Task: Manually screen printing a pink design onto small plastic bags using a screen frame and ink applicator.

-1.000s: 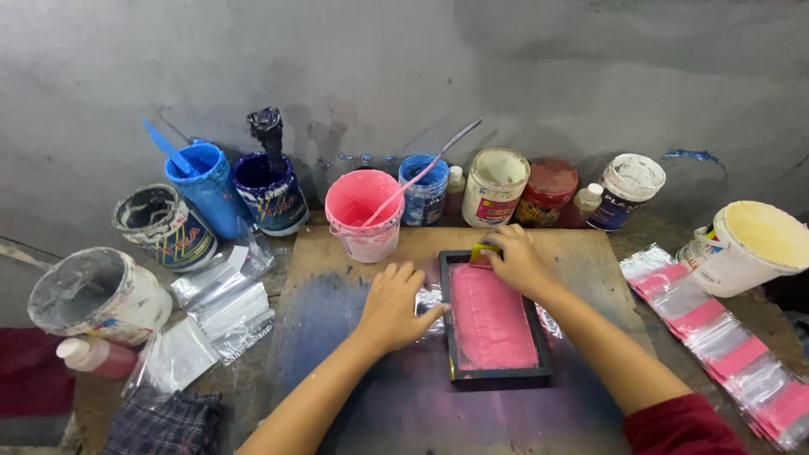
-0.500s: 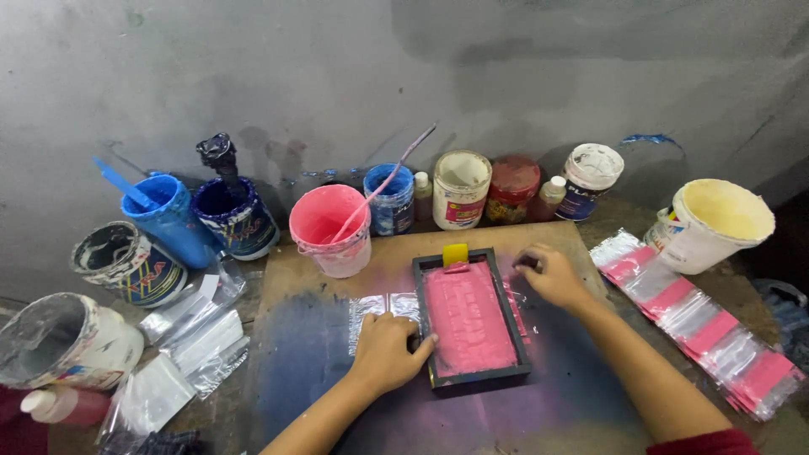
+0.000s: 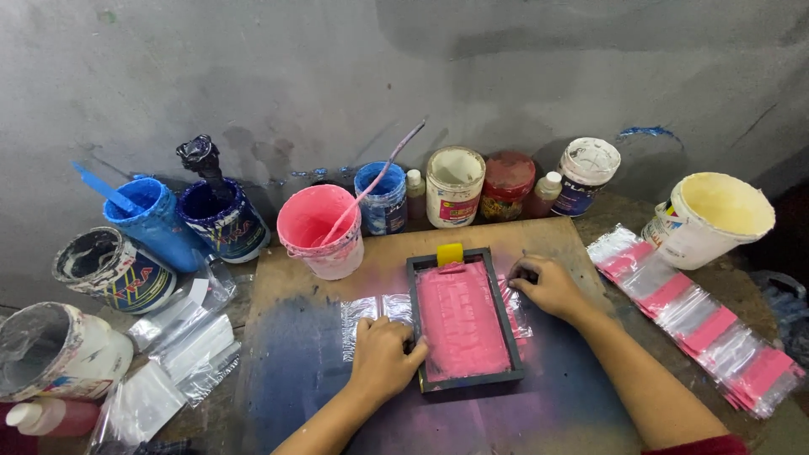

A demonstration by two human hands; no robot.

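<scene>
A small black-framed printing screen (image 3: 462, 324) coated in pink ink lies on a wooden board (image 3: 379, 270). A clear plastic bag (image 3: 371, 313) sticks out from under it on both sides. My left hand (image 3: 383, 358) rests on the frame's left edge and the bag, fingers curled. At the frame's upper right edge, my right hand (image 3: 548, 286) presses down with its fingers bent. A yellow squeegee (image 3: 449, 254) sits at the frame's far end.
A pink paint bucket (image 3: 320, 229) with a stir stick stands behind the board. Blue, white and red paint tubs (image 3: 455, 185) line the wall. A cream bucket (image 3: 712, 217) stands at right, above a row of printed bags (image 3: 699, 324). Blank bags (image 3: 181, 345) lie left.
My right hand left the squeegee at the frame's far end and moved to the frame's right edge. My left hand shifted down its left side. The view tilted.
</scene>
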